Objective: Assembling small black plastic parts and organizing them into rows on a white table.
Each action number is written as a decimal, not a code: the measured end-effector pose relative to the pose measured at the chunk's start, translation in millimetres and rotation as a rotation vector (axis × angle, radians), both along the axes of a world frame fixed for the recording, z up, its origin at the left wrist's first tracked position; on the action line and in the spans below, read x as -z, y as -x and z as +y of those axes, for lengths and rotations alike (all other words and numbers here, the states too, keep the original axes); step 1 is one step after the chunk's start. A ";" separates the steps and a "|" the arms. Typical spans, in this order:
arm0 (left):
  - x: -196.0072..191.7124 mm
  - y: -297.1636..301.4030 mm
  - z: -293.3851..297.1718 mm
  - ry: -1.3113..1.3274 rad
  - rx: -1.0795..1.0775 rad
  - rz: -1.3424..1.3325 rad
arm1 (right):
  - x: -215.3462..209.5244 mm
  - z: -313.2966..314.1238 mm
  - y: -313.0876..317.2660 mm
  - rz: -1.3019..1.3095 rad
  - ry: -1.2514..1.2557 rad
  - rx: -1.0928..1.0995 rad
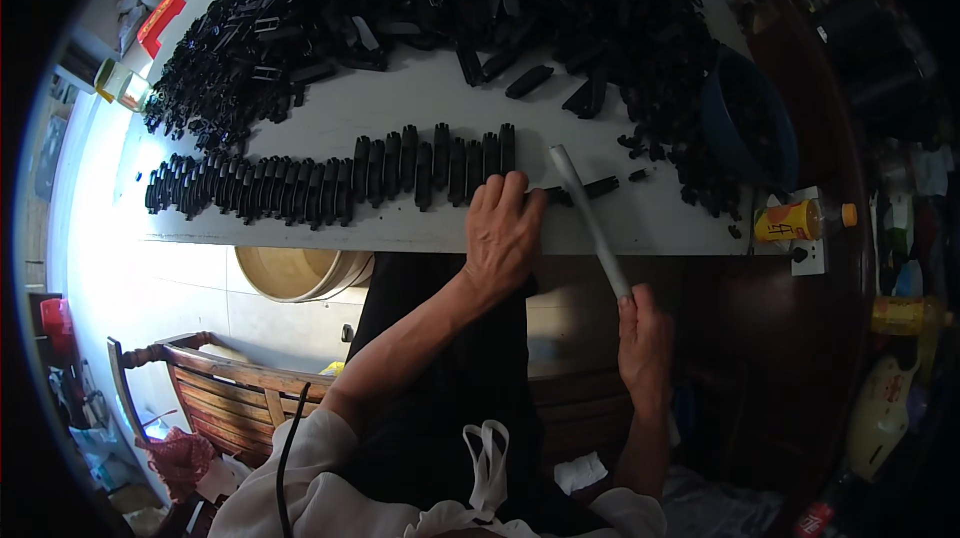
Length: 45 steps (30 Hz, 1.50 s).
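Note:
My left hand (500, 235) is at the table's front edge, fingers curled at the right end of a row of black plastic pieces (365, 173). Its thumb and finger pinch the near end of a slim black plastic piece (604, 186) that points right. My right hand (645, 338) is wrapped round the lower end of a pale grey rod (585, 208). The rod slants up and left, crossing over the slim piece; whether they touch I cannot tell. The row's pieces stand side by side, packed close.
A large heap of loose black parts (430, 3) covers the table's far side. At the right are a blue basin (765, 118) and a yellow-labelled bottle (800, 221). A jar (122, 85) stands at the left edge. Below are a bucket (290, 273) and a wooden chair (225, 383).

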<state>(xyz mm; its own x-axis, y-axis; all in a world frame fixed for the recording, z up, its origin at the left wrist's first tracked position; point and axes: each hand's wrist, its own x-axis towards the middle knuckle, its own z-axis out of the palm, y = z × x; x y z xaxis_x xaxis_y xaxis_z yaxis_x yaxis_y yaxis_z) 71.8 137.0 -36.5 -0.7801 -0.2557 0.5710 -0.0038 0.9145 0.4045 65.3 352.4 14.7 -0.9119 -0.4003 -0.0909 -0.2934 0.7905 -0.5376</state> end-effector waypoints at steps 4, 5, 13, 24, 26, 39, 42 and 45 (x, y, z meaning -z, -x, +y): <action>-3.2 1.9 1.6 0.023 -0.016 -0.056 | 0.2 1.3 4.3 -0.024 -0.092 0.050; -5.6 1.1 0.9 0.022 -0.020 -0.057 | -1.0 1.9 5.8 -0.072 -0.143 0.073; -2.7 -7.6 2.8 -0.150 0.018 -0.047 | -6.0 6.5 -0.8 -0.001 -0.112 0.102; 2.8 -3.4 2.4 -0.156 0.050 -0.027 | -23.2 -19.4 -5.9 0.019 -0.070 0.012; 1.2 -2.2 5.3 -0.176 0.069 -0.023 | -5.3 -12.7 -2.1 0.102 -0.245 -0.062; -12.7 18.0 9.3 -0.274 0.170 0.038 | -14.0 -2.9 7.2 0.014 0.136 0.066; -30.4 13.5 -14.4 -0.008 -0.171 -0.076 | -7.1 -2.3 5.4 -0.023 0.148 0.053; -19.0 17.5 -26.5 0.019 -0.242 -0.126 | -4.4 -8.6 5.2 -0.054 0.135 0.050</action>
<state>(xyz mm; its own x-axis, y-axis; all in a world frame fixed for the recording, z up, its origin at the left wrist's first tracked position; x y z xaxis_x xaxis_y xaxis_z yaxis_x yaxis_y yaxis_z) 54.3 110.6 -17.4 -0.7626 -0.4338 0.4799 -0.2727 0.8883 0.3695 60.1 343.8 19.1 -0.9262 -0.3666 -0.0886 -0.2234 0.7226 -0.6542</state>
